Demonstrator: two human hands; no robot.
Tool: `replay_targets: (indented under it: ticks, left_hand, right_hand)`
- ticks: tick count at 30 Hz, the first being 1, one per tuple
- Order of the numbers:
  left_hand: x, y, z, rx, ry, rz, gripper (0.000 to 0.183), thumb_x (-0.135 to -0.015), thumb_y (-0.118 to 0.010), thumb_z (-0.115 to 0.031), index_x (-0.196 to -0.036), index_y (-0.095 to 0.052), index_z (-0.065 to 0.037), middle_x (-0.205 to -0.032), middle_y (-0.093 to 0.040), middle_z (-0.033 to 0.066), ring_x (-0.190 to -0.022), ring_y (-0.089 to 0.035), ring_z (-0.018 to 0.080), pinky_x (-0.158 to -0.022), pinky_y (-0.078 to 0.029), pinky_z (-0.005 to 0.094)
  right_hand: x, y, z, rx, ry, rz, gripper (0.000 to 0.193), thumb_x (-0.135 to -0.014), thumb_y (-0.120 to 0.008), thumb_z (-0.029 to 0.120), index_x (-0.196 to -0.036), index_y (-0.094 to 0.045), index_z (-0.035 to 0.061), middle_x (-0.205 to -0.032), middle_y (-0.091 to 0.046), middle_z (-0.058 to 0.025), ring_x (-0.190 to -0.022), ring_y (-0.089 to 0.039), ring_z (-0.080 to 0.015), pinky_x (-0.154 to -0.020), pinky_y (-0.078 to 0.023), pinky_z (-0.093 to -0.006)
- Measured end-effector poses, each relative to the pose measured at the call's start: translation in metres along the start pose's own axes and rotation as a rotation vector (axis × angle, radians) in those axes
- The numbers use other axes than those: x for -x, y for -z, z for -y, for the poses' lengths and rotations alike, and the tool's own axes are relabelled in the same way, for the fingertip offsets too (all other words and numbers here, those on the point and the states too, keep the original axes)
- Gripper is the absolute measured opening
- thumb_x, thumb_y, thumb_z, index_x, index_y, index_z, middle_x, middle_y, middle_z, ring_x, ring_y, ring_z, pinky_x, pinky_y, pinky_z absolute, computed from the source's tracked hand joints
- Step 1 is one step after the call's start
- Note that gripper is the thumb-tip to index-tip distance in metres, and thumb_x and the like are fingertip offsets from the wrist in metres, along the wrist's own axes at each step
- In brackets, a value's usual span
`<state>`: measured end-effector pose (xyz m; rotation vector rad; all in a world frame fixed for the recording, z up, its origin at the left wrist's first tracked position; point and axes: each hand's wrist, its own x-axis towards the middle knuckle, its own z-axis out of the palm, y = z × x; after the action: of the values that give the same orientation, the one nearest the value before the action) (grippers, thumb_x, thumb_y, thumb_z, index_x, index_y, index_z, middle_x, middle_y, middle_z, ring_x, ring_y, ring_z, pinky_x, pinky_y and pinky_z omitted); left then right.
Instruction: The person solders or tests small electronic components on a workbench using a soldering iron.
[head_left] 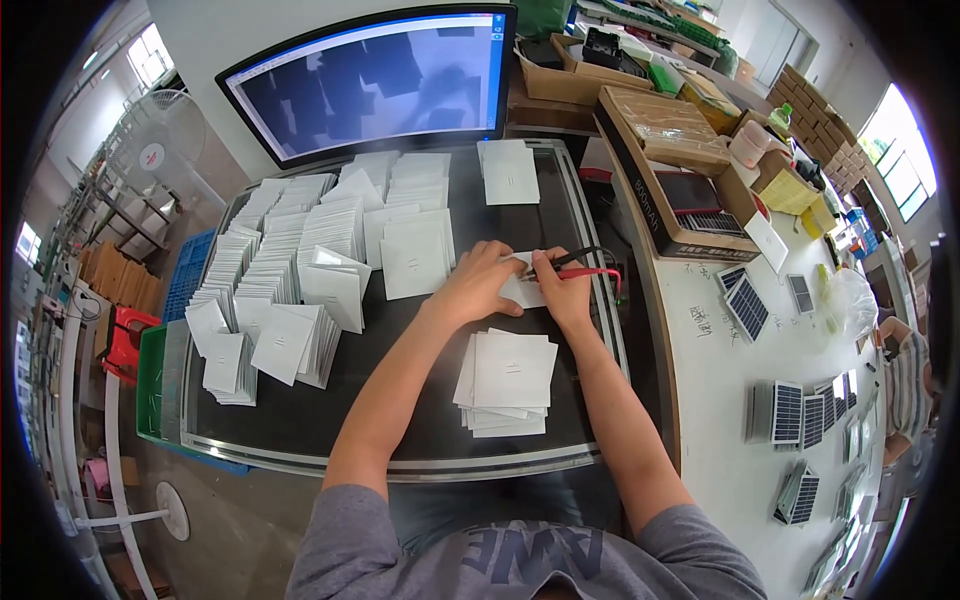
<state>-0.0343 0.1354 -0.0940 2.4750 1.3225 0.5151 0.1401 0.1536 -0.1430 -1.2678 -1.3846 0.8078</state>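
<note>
My left hand point(482, 281) grips the edge of a white square panel point(524, 293) on the dark tabletop, fingers bent over its near-left side. Closed around the red and black test probes point(578, 271), my right hand point(565, 287) holds their tips over the same panel. The exact contact is hidden by my fingers. A loose stack of white panels point(513, 370), with small marks at the middle, lies just nearer to me. Another stack of white panels point(417, 258) is left of my left hand, and a small pile point(509, 174) lies beyond both hands.
Rows of leaning white panels point(330, 232) fill the table's left side. A monitor point(380, 85) stands along the far edge. To the right, a white table point(715, 400) carries small solar panels point(747, 308) and an open cardboard box point(690, 200). Another person point(910, 385) is at far right.
</note>
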Motion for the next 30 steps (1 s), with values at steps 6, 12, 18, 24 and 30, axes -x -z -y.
replay_targets:
  ticks: [6, 12, 18, 24, 30]
  left_hand:
    - [0.007, 0.023, 0.000, -0.059, 0.153, 0.076, 0.070, -0.067, -0.082, -0.036, -0.126, -0.058, -0.010, -0.121, -0.052, 0.0158, -0.116, -0.050, 0.0333, -0.099, -0.043, 0.0378]
    - [0.046, 0.078, -0.061, 0.061, 0.067, 0.561, 0.074, -0.073, -0.075, -0.047, -0.131, -0.050, -0.009, -0.118, -0.050, 0.0170, -0.115, -0.050, 0.0335, -0.099, -0.043, 0.0373]
    - [0.009, 0.028, 0.003, -0.149, -0.012, 0.218, 0.084, -0.075, -0.073, -0.051, -0.138, -0.044, -0.004, -0.141, -0.038, 0.0227, -0.134, -0.033, 0.0403, -0.108, -0.034, 0.0443]
    - [-0.112, -0.030, 0.095, -0.405, 0.208, -0.191, 0.090, -0.080, -0.064, -0.060, -0.142, -0.039, -0.001, -0.149, -0.029, 0.0255, -0.142, -0.022, 0.0421, -0.111, -0.024, 0.0558]
    - [-0.082, -0.025, 0.027, -0.399, 0.286, -0.056, 0.074, -0.080, -0.060, -0.064, -0.115, -0.062, 0.001, -0.113, -0.055, 0.0245, -0.110, -0.054, 0.0373, -0.090, -0.043, 0.0455]
  right_hand:
    - [-0.004, 0.010, 0.011, -0.540, -0.245, -0.119, 0.025, -0.093, -0.062, 0.028, -0.081, -0.059, 0.0062, -0.063, -0.052, 0.0013, -0.052, -0.047, -0.0072, -0.048, -0.034, -0.0227]
    - [-0.005, 0.018, 0.006, -0.513, -0.215, -0.123, 0.027, -0.094, -0.061, 0.029, -0.081, -0.058, 0.0055, -0.061, -0.050, 0.0008, -0.051, -0.048, -0.0079, -0.045, -0.034, -0.0222]
    - [-0.004, 0.010, 0.011, -0.466, -0.202, -0.092, 0.026, -0.093, -0.063, 0.027, -0.079, -0.060, 0.0052, -0.064, -0.055, 0.0005, -0.053, -0.050, -0.0060, -0.048, -0.035, -0.0209]
    - [-0.001, 0.007, 0.013, -0.502, -0.211, -0.074, 0.025, -0.093, -0.063, 0.026, -0.080, -0.060, 0.0050, -0.063, -0.055, 0.0004, -0.053, -0.050, -0.0062, -0.047, -0.036, -0.0207]
    - [-0.005, 0.011, 0.000, -0.483, -0.177, -0.108, 0.027, -0.093, -0.062, 0.028, -0.080, -0.059, 0.0055, -0.061, -0.053, 0.0007, -0.049, -0.049, -0.0066, -0.042, -0.032, -0.0207]
